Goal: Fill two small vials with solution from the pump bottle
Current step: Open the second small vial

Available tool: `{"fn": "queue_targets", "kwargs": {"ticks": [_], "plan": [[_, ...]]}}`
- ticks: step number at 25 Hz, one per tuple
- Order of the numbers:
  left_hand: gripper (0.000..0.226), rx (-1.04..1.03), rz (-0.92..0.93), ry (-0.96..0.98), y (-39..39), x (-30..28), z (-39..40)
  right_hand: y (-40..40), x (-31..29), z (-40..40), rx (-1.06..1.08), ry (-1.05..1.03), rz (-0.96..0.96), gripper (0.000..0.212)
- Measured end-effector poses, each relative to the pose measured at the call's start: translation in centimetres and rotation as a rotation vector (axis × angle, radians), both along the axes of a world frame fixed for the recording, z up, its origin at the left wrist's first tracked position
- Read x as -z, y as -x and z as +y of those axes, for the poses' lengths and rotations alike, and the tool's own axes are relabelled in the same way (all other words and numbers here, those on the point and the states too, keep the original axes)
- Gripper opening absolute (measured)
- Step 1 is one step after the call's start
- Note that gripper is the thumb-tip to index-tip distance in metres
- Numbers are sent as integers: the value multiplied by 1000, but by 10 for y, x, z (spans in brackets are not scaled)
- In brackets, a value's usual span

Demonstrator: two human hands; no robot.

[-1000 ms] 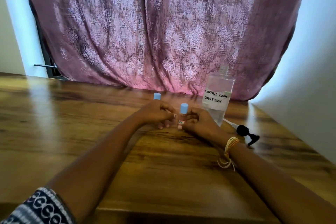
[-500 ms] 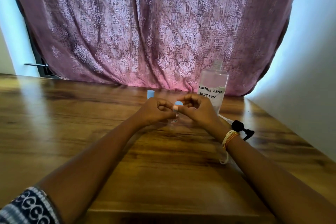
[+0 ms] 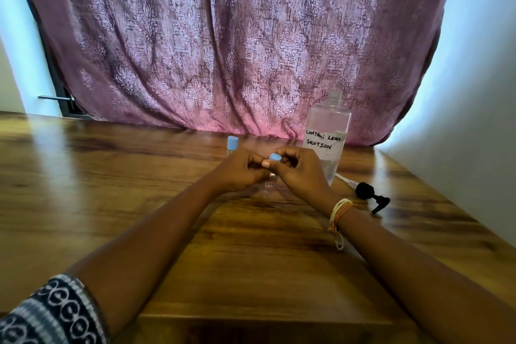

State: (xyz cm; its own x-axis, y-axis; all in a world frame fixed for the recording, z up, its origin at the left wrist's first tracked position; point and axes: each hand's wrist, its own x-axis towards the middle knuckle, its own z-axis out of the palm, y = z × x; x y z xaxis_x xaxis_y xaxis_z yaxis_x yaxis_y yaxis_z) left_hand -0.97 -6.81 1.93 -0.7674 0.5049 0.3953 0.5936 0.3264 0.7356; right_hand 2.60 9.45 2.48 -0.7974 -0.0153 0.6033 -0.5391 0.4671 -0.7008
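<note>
Left of the solution bottle (image 3: pixel 327 145), a capped vial (image 3: pixel 232 144) stands on the desk (image 3: pixel 111 190). Nearer, the left hand (image 3: pixel 240 169) grips the second vial (image 3: pixel 270 182); the right hand (image 3: pixel 300 169), since half a second ago, pinches its blue cap (image 3: pixel 275 157), likely unscrewing.

A patterned mauve curtain (image 3: pixel 237 45) hangs behind the glossy wooden table (image 3: pixel 117 187), pale walls (image 3: pixel 474 78) alongside.
</note>
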Motion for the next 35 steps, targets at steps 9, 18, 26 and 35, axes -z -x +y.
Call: {"fn": "queue_targets", "kwargs": {"ticks": [9,18,26,35], "plan": [[11,-13,-96,-77,-1,-2,-3,4,-9,15,-197,-101,-83,28],[11,-43,-180,-110,-4,0,-3,4,2,9,-208,153,-135,29],[14,-39,-206,-118,-9,-3,-3,5,2,8,-207,144,-136,33],[13,-50,-212,-120,-7,-2,-3,5,2,7,-238,164,-156,33]]}}
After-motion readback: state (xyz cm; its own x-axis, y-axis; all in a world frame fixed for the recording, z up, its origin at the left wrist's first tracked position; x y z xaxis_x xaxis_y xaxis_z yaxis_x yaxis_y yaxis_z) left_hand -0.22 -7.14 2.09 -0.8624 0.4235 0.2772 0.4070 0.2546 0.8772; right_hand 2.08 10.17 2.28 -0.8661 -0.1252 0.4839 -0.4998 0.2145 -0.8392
